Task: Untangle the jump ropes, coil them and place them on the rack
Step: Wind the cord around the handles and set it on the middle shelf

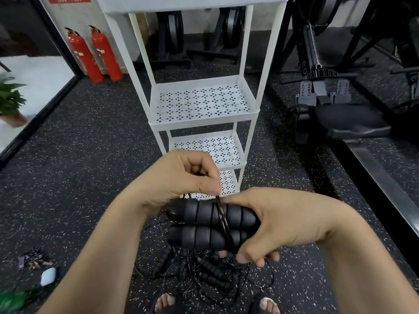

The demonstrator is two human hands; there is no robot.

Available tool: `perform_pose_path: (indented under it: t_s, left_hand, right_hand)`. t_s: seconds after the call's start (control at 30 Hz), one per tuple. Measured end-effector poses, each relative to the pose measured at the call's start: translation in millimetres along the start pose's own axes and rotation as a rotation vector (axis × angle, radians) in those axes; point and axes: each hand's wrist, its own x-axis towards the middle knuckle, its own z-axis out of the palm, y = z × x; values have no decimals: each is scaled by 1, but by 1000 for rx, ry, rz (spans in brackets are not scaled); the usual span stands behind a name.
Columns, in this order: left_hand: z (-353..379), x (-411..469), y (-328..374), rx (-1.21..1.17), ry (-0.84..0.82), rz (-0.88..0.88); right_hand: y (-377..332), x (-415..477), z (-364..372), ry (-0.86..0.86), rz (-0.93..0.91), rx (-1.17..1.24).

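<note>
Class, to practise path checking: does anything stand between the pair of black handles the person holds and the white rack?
Nothing visible does. The right hand grips the handles, the left hand pinches the cord, and the rack stands straight ahead with only open space between. The other ropes lie tangled on the floor below.

My left hand sits at frame centre, thumb and forefinger pinching a cord. My right hand, lower right, curls round two handles. Both bare forearms rise from the bottom edge, wrists bent inward.
</note>
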Motion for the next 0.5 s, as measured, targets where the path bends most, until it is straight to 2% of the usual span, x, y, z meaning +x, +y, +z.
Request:
perform_pose_path:
  t_s: [0.03, 0.13, 0.17, 0.2, 0.23, 0.27, 0.33, 0.43, 0.5]
  left_hand:
    - [1, 2, -1, -41, -17, -2]
    - [-3, -5, -7, 142, -67, 179]
    - [1, -3, -6, -59, -64, 155]
    - [6, 1, -7, -376, -90, 94]
    - [13, 6, -8, -331, 16, 173]
    - [26, 8, -17, -89, 31, 131]
    - [37, 18, -13, -74, 292, -59]
    - [47, 27, -8, -108, 341, -109]
    - [52, 28, -9, -1, 371, -151]
  right_hand:
    - [-3, -2, 0, 4, -42, 33]
    - [-6, -7, -1, 104, -174, 137]
    - [-6, -8, -2, 149, -211, 178]
    - [-6, -9, -3, 195, -245, 221]
    - [-5, -8, -4, 247, -275, 262]
    - [-4, -8, -6, 309, -297, 299]
    - [-3, -5, -8, 452, -318, 363]
    - [0, 3, -10, 665, -344, 471]
    - [3, 9, -12, 785, -349, 506]
